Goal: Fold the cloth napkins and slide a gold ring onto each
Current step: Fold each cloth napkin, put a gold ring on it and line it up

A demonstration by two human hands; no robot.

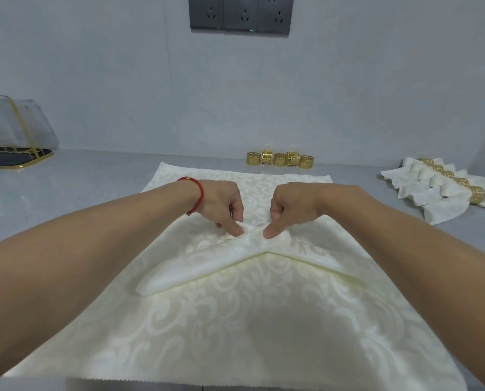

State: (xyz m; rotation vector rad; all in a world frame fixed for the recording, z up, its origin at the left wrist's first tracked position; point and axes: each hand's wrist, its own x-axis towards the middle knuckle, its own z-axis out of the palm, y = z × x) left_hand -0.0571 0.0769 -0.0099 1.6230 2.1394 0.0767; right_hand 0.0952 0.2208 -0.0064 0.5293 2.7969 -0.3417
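Observation:
A cream patterned cloth napkin (235,320) lies spread on the grey counter (52,193). Part of it is folded into a narrow band (196,269) bent into an inverted V. My left hand (221,204), with a red bracelet at the wrist, and my right hand (294,204) pinch the band at its peak, thumbs pressing the fabric side by side. Several loose gold rings (280,159) stand in a row at the back of the counter, beyond my hands.
Several folded napkins with gold rings on them (444,184) lie in a row at the right. A mesh cover with gold trim (12,131) sits at the far left. Dark wall sockets (241,14) are on the wall above.

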